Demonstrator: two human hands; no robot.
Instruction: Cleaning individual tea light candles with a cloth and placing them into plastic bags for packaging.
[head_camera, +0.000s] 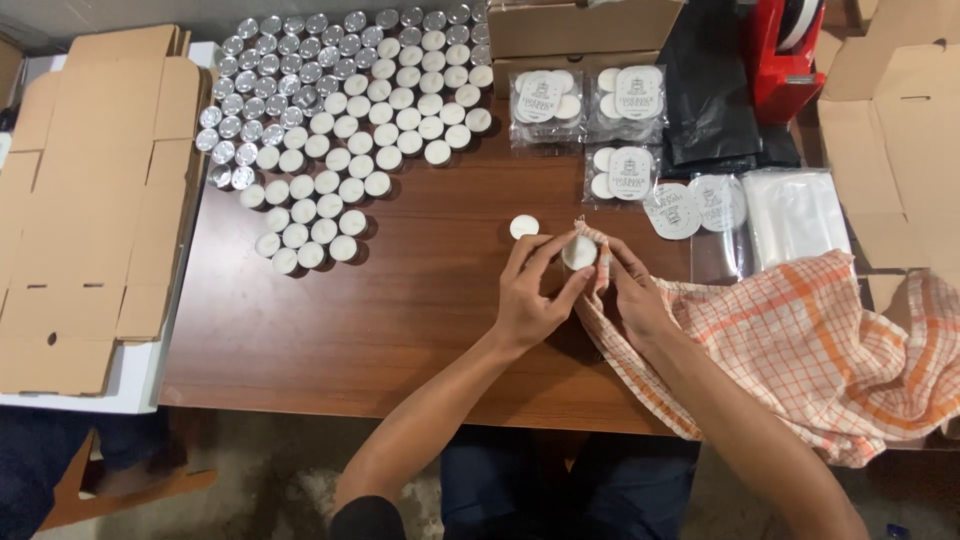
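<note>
Partly hidden by fingers, a small round white candle (579, 251) is pinched between both hands, left hand (530, 295) and right hand (630, 295) wrapping checked orange cloth (800, 340) about it, mid-counter (400, 320), another candle (523, 227) at ten o'clock.

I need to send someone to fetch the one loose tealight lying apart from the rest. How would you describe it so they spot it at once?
Start at the brown wooden table and find the big cluster of tealights at its far left. Go right to the two hands, the left hand and right hand, holding a tealight in an orange checked cloth. The lone tealight lies just beyond the left fingers, touching nothing.
</note>
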